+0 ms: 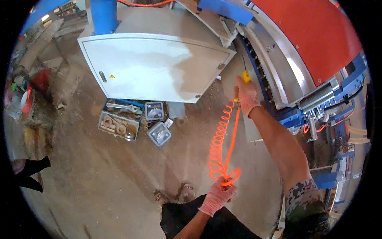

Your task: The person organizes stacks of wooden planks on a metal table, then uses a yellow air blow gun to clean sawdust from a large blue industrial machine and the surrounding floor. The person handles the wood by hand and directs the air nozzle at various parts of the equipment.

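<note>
In my right hand (pixel 247 95), gloved in pale pink, is a yellow air blow gun (pixel 246 77); a thin dark line runs up from its tip. The hand is closed around it, beside the machine's long edge. An orange coiled air hose (pixel 218 141) hangs from a small yellowish fitting at this hand, with one straight run beside the coils. Lower down, my left hand (pixel 219 194), also gloved, is closed on the looped end of the hose, above my dark clothing. Some of its fingers are hidden by the loops.
A white cabinet (pixel 147 65) stands ahead. Before it lie an open toolbox (pixel 119 124) with wrenches and rings, and two clear-lidded boxes (pixel 159 134). A machine with a red panel (pixel 314 32) fills the right. Another person's dark-clad legs (pixel 34 169) show far left.
</note>
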Motion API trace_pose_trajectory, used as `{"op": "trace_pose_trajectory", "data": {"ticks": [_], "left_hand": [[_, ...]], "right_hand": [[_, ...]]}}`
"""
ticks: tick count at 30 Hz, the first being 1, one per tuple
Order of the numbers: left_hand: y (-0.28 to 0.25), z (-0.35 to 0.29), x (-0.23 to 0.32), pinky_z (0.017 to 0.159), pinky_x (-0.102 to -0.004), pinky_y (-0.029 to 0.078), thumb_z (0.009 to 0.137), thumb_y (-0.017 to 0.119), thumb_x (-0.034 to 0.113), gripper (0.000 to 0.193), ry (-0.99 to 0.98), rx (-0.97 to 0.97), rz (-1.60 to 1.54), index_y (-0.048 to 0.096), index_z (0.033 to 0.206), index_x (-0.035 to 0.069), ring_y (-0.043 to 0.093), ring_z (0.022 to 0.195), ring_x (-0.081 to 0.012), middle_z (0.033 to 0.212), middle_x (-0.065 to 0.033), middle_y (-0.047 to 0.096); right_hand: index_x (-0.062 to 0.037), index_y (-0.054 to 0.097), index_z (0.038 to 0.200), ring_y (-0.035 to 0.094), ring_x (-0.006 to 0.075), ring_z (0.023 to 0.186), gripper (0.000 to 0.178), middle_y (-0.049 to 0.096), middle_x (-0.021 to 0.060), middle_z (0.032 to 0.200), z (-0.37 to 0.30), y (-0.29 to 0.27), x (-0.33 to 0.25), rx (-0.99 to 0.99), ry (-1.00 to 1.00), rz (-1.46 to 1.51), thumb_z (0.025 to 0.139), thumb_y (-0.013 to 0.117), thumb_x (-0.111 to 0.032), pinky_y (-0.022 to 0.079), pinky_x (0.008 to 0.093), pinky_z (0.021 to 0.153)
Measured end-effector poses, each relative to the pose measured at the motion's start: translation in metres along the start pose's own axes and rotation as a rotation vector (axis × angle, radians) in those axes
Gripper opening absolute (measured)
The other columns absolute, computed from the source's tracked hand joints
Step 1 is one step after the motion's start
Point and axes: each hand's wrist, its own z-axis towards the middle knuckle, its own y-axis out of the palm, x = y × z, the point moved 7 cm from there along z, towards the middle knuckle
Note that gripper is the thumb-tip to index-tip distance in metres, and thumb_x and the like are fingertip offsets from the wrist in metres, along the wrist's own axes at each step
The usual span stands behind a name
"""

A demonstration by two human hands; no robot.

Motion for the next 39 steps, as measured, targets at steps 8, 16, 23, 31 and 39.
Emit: {"op": "trace_pose_trajectory", "data": {"ticks": [8, 16, 23, 31, 39], "left_hand": [[0.012, -0.004, 0.010, 0.056, -0.0285, 0.051, 0.094, 0.076, 0.016, 0.051, -0.005, 0.000, 0.035, 0.055, 0.140, 0.006, 0.063, 0.071, -0.0110, 0.089, -0.0031, 0.068], [0.020, -0.017, 0.022, 0.055, -0.0294, 0.052, 0.094, 0.077, 0.016, 0.050, -0.036, 0.036, 0.057, 0.055, 0.137, 0.005, 0.066, 0.073, -0.0133, 0.088, -0.0031, 0.068], [0.022, -0.025, 0.034, 0.055, -0.0296, 0.051, 0.093, 0.076, 0.015, 0.049, -0.065, 0.076, 0.126, 0.052, 0.135, 0.004, 0.062, 0.070, -0.0133, 0.086, -0.0051, 0.066], [0.022, -0.025, 0.037, 0.053, -0.0298, 0.051, 0.095, 0.073, 0.017, 0.040, -0.016, 0.066, 0.145, 0.054, 0.128, 0.003, 0.061, 0.068, -0.0123, 0.084, -0.0051, 0.065], [0.007, -0.037, -0.102, 0.054, -0.0333, 0.052, 0.090, 0.073, 0.027, 0.034, -0.123, -0.090, 0.467, 0.061, 0.113, 0.004, 0.064, 0.062, -0.0166, 0.084, -0.0085, 0.069]], "right_hand": [[-0.0096, 0.057, 0.078, 0.052, 0.0145, 0.048, 0.038, 0.056, 0.0018, 0.058, 0.017, -0.005, -0.007, -0.004, -0.043, -0.076, 0.099, 0.065, -0.041, 0.040, 0.0334, 0.046], [-0.0091, 0.061, 0.093, 0.052, 0.0145, 0.047, 0.032, 0.059, 0.0027, 0.064, 0.015, -0.004, -0.022, -0.057, -0.051, 0.066, 0.094, 0.074, -0.038, 0.043, 0.0338, 0.042], [-0.0098, 0.058, 0.087, 0.052, 0.0143, 0.047, 0.031, 0.055, 0.0018, 0.061, 0.013, 0.010, -0.026, -0.046, 0.001, 0.000, 0.099, 0.067, -0.037, 0.042, 0.0326, 0.044], [-0.0086, 0.061, 0.098, 0.055, 0.0155, 0.052, 0.033, 0.058, 0.0026, 0.066, 0.028, -0.002, -0.026, -0.031, -0.042, -0.018, 0.095, 0.071, -0.041, 0.047, 0.0326, 0.049], [-0.0123, 0.045, 0.152, 0.057, 0.0095, 0.095, 0.059, 0.060, -0.0035, 0.106, -0.134, 0.012, 0.067, -0.523, 0.012, -0.206, 0.099, 0.063, -0.030, 0.052, 0.0303, 0.080]]}}
